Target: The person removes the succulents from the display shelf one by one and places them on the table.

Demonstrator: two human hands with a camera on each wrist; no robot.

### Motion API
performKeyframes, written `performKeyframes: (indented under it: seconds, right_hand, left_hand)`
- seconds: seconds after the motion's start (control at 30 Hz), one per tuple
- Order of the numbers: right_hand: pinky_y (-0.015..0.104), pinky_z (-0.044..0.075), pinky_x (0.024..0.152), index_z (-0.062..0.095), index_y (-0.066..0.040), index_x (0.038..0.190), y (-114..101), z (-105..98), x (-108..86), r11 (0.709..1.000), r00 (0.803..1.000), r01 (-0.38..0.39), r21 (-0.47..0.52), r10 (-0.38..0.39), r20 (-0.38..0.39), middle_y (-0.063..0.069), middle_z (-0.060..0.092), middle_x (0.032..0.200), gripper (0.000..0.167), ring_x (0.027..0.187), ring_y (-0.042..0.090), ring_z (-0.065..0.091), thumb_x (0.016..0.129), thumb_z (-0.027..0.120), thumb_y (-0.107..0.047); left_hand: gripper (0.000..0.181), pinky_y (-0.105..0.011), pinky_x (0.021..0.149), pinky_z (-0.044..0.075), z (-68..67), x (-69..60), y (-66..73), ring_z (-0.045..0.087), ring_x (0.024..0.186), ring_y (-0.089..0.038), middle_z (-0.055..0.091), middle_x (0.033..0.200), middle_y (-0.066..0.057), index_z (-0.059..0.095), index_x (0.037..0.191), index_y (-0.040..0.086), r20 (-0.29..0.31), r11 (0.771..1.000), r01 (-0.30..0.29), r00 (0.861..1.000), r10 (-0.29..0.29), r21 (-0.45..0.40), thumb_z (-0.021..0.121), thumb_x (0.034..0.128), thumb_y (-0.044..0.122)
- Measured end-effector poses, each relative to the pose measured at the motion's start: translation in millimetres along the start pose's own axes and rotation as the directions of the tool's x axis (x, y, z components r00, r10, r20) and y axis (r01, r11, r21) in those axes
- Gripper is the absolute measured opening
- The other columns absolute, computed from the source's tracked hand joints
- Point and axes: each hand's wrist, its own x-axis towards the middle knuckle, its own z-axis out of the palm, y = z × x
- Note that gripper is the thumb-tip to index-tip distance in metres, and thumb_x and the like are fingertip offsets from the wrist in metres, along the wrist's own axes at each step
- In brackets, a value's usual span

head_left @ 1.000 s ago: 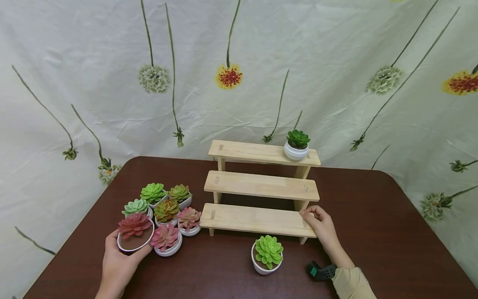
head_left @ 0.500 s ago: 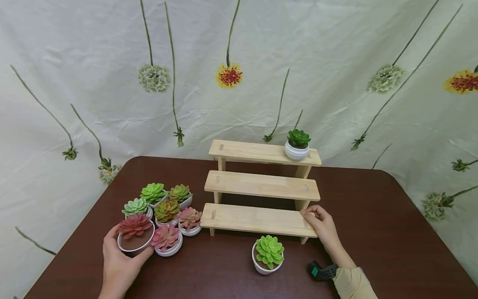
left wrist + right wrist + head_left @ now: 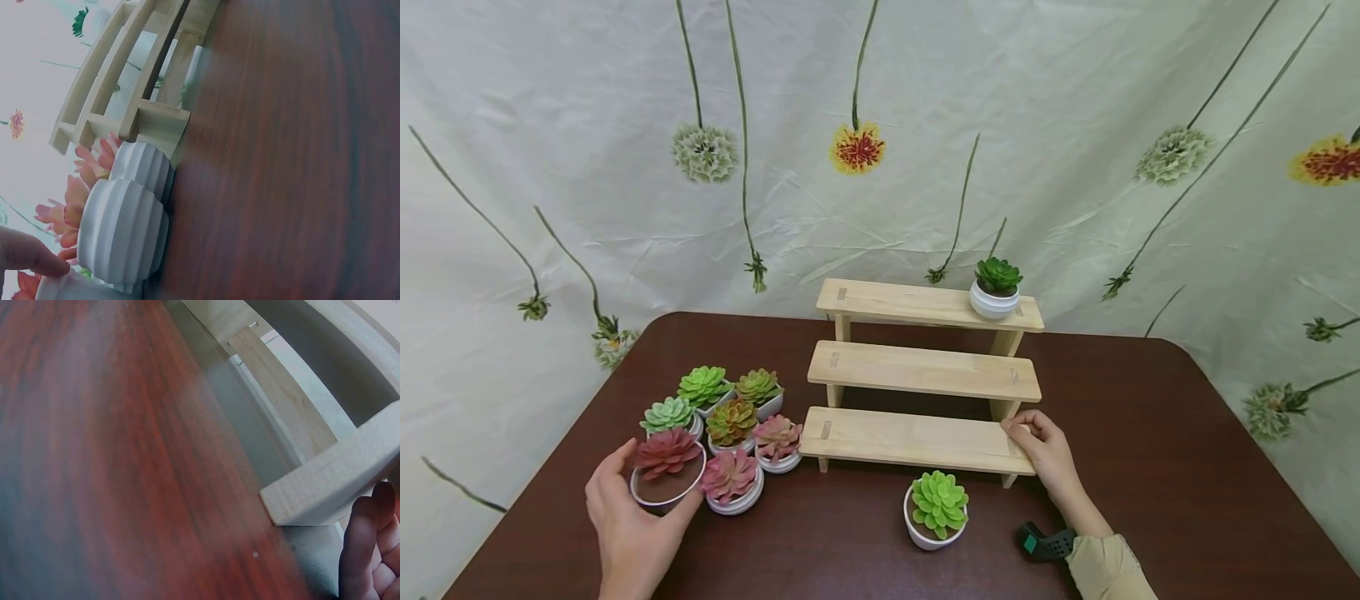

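Note:
At the table's left, my left hand (image 3: 636, 521) is spread round a white pot with a red succulent (image 3: 666, 454). In the left wrist view its thumb (image 3: 37, 253) lies against the rim of this pot (image 3: 75, 289); the other fingers are mostly hidden. My right hand (image 3: 1048, 454) grips the right end of the lowest board of a three-step wooden plant stand (image 3: 917, 440). In the right wrist view, curled fingers (image 3: 362, 544) show beside the stand's end leg (image 3: 331, 478). A dark green succulent (image 3: 996, 292) stands on the top board's right end.
Several potted succulents crowd beside my left hand, among them a pink one (image 3: 733, 482) and a light green one (image 3: 703, 387). A bright green succulent (image 3: 936, 508) stands before the stand. A black wristband (image 3: 1045, 543) is at my right wrist. Floral cloth (image 3: 880, 150) hangs behind the table.
My left hand's fingers have spread wider round the red succulent's pot, their outer side moving left. My right hand keeps its hold on the stand. The head view shifts slightly.

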Motion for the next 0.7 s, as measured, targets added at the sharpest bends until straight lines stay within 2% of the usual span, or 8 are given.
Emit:
performKeyframes:
  seconds: [0.07,0.13,0.23,0.33,0.43,0.53,0.6,0.7]
  right_hand:
    - [0.022,0.038,0.055,0.061,0.000,0.092,0,0,0.0,1.000,1.000,-0.002,0.000,0.002,0.004,-0.005,0.058,0.069,0.019,0.059,0.009,0.049,0.086,0.066,-0.017]
    - [0.022,0.039,0.055,0.061,0.001,0.092,0,0,0.0,1.000,1.000,-0.002,-0.003,0.002,0.009,-0.005,0.058,0.069,0.021,0.059,0.009,0.049,0.086,0.066,-0.018]
    - [0.023,0.039,0.055,0.061,0.001,0.093,0,-1,0.0,1.000,1.000,-0.004,-0.002,0.004,0.009,-0.004,0.056,0.068,0.022,0.059,0.009,0.049,0.086,0.067,-0.019]
    - [0.023,0.039,0.056,0.061,0.001,0.093,-1,-1,-0.4,1.000,1.000,-0.007,-0.001,0.007,0.006,-0.004,0.057,0.068,0.022,0.060,0.009,0.049,0.086,0.067,-0.019]
    - [0.022,0.039,0.055,0.061,0.001,0.092,-1,-1,-0.3,1.000,1.000,-0.011,0.003,0.011,0.003,-0.004,0.057,0.069,0.021,0.060,0.009,0.050,0.086,0.067,-0.018]
    - [0.022,0.039,0.054,0.061,0.000,0.092,-1,-1,-0.5,1.000,1.000,-0.012,0.006,0.012,0.002,-0.004,0.057,0.068,0.020,0.059,0.009,0.049,0.086,0.066,-0.018]
    - [0.022,0.039,0.054,0.061,0.000,0.091,-1,0,-0.5,1.000,1.000,-0.008,0.007,0.008,0.003,-0.004,0.057,0.068,0.020,0.059,0.009,0.049,0.086,0.066,-0.017]
    - [0.022,0.039,0.054,0.061,0.000,0.091,-1,0,-0.5,1.000,1.000,-0.006,0.005,0.006,0.004,-0.004,0.057,0.067,0.020,0.058,0.009,0.049,0.086,0.066,-0.018]
  left_hand:
    - [0.086,-0.046,0.102,0.017,-0.5,1.0,2.4,0.023,0.125,-0.039,0.033,0.130,-0.025,0.038,0.132,-0.004,-0.010,0.999,-0.043,0.999,0.043,-0.006,0.081,0.0572,-0.002]
    - [0.080,-0.040,0.102,0.017,-0.3,2.7,5.3,0.024,0.125,-0.034,0.036,0.129,-0.025,0.043,0.128,-0.005,-0.028,0.996,-0.092,0.995,0.091,-0.016,0.080,0.0579,-0.003]
    - [0.067,-0.028,0.101,0.016,0.1,8.0,11.9,0.030,0.124,-0.022,0.044,0.122,-0.024,0.049,0.120,-0.007,-0.052,0.982,-0.185,0.982,0.183,-0.047,0.078,0.0602,-0.006]
    - [0.057,-0.017,0.095,0.023,1.2,13.5,20.6,0.037,0.115,-0.009,0.052,0.109,-0.019,0.053,0.115,-0.008,-0.044,0.969,-0.234,0.972,0.231,-0.084,0.077,0.0635,-0.010]
    - [0.051,-0.009,0.078,0.035,3.4,18.3,30.5,0.046,0.098,-0.002,0.054,0.099,-0.007,0.055,0.115,-0.005,-0.011,0.974,-0.197,0.980,0.197,-0.110,0.075,0.0677,-0.011]
    - [0.048,-0.007,0.064,0.041,6.1,24.1,39.9,0.051,0.079,-0.004,0.052,0.103,0.005,0.058,0.116,0.001,0.029,0.986,-0.133,0.990,0.137,-0.104,0.074,0.0723,-0.007]
    - [0.044,-0.008,0.063,0.041,7.9,28.9,46.0,0.051,0.074,-0.006,0.050,0.108,0.009,0.059,0.116,0.004,0.067,0.989,-0.099,0.992,0.107,-0.113,0.073,0.0754,-0.003]
    - [0.039,-0.010,0.069,0.041,10.9,35.8,54.6,0.051,0.082,-0.003,0.050,0.112,0.009,0.058,0.118,0.006,0.171,0.991,-0.033,0.984,0.055,-0.131,0.071,0.0816,0.005]
